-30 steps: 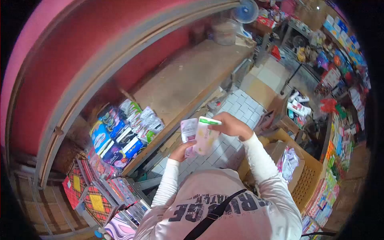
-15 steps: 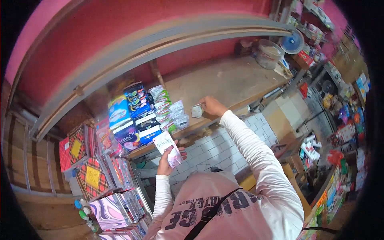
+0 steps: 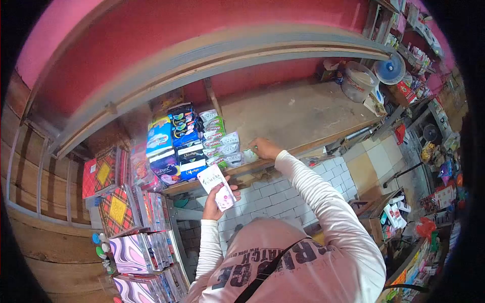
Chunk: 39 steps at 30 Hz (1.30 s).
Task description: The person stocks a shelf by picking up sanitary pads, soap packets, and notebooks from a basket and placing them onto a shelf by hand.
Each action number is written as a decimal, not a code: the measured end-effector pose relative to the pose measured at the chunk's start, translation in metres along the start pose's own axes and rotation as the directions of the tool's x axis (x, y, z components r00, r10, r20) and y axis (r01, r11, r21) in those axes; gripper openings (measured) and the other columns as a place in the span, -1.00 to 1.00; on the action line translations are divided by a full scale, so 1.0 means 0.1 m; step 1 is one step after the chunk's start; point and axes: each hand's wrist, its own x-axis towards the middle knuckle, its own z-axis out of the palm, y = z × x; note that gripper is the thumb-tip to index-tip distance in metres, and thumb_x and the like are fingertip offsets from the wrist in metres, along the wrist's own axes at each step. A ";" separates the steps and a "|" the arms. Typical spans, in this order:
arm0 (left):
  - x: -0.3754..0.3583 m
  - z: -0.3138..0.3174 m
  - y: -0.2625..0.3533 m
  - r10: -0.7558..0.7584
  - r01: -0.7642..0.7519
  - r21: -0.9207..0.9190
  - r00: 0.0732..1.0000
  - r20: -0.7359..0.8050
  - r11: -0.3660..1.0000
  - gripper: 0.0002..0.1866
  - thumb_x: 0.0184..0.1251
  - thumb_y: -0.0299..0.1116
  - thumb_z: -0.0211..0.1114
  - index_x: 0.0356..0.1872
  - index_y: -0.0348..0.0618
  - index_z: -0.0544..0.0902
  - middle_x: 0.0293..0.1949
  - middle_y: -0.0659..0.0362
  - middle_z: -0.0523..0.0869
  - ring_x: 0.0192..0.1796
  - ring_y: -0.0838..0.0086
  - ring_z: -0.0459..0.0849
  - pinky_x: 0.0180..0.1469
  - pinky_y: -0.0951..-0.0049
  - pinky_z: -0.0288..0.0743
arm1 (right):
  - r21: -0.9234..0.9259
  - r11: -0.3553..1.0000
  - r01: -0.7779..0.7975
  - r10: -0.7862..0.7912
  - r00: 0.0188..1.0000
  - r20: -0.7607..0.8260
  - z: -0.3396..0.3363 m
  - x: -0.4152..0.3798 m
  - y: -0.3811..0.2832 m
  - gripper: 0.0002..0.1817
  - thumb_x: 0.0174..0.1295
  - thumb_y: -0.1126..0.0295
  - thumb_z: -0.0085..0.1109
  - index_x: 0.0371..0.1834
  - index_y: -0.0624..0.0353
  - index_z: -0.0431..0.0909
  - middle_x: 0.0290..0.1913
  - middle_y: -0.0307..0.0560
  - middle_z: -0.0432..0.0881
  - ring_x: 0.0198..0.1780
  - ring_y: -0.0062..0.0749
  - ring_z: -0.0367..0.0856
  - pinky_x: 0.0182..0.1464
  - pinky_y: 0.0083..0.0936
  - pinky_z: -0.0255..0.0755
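Observation:
My left hand [image 3: 214, 206] grips a white and pink box [image 3: 218, 188] with lettering, held tilted in front of the shelf edge. My right hand [image 3: 267, 149] is closed, with its fingertips pinching a small pale packet [image 3: 249, 156] at the front of the wooden shelf [image 3: 293, 108]. That packet is just right of a row of silvery white packs [image 3: 230, 149]. Behind and left of these, green and white packs [image 3: 214, 135] stand in a line. What is printed on the pinched packet cannot be read.
Blue and black sanitary pad packs [image 3: 183, 132] stand at the shelf's left, beside a purple pack [image 3: 165, 169]. A plastic tub [image 3: 357, 83] and blue fan [image 3: 390, 68] are at the right end. Plaid books [image 3: 119, 212] are stacked at lower left. Tiled floor [image 3: 275, 194] lies below.
My right hand has brought the pale packet closer to the silvery white packs. The left hand still holds the box. The camera view has shifted a little.

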 end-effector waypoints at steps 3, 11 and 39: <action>0.03 0.02 0.00 0.000 0.000 -0.001 1.000 0.007 1.000 -0.38 0.45 -0.16 0.11 0.44 -0.25 0.33 -0.04 -0.16 0.71 -0.06 -0.01 0.75 0.04 -0.07 0.65 | 0.051 0.999 -0.002 0.001 1.000 0.013 0.02 0.03 0.01 -0.75 0.23 0.40 0.19 -0.06 0.09 0.75 -0.10 0.18 0.74 0.00 0.08 0.69 0.10 -0.18 0.52; 0.13 0.03 0.03 -0.050 0.048 0.045 0.997 0.050 0.998 -0.37 0.52 -0.11 0.07 0.48 -0.24 0.26 -0.05 -0.08 0.70 -0.05 0.07 0.75 0.06 0.02 0.67 | 0.037 0.998 0.049 -0.049 0.999 -0.005 0.00 0.03 0.00 -0.69 0.12 0.39 0.24 -0.04 0.14 0.73 -0.05 0.18 0.73 0.02 0.06 0.69 0.14 -0.22 0.51; 1.08 0.50 0.44 0.564 -0.288 0.925 0.734 0.379 -0.247 -0.66 0.03 -0.39 0.42 -0.10 -0.25 0.73 -0.10 -0.08 0.73 0.00 -0.02 0.63 0.13 0.08 0.47 | -0.197 0.965 0.171 -0.216 0.947 -0.238 -1.47 -0.05 -0.68 -0.74 0.24 0.33 0.24 -0.09 0.24 0.71 -0.21 0.24 0.73 -0.21 0.11 0.71 -0.14 -0.14 0.53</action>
